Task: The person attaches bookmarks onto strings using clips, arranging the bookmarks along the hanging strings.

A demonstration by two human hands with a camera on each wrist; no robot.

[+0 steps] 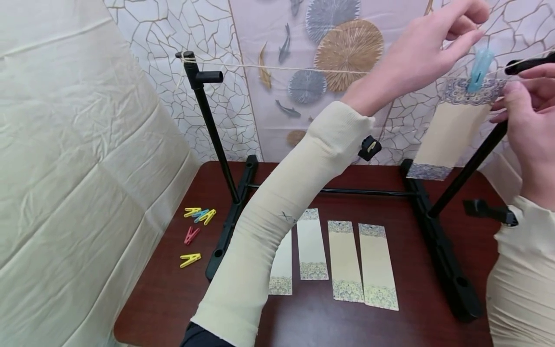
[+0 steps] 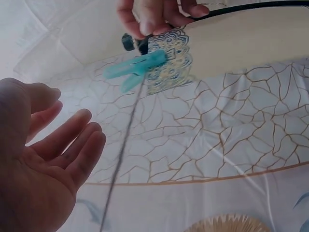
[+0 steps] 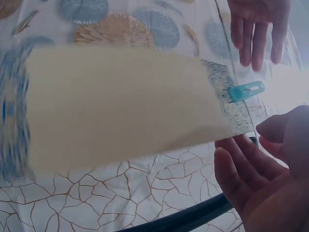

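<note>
On the cord above the worktop (image 1: pixel 151 299): patterned card (image 1: pixel 455 125) hung by blue clothespin (image 1: pixel 480 70); L hand (image 1: pixel 427 50) nr pin, fingers loosely apart; R hand (image 1: pixel 535 130) at card's upper corner, grip unclear.

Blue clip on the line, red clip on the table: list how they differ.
Colour: the blue clip is pale aqua, the red clip pinkish red. Place: the blue clip hangs up on the line, gripping a card; the red clip lies on the table, holding nothing. Both are pegs.
</note>
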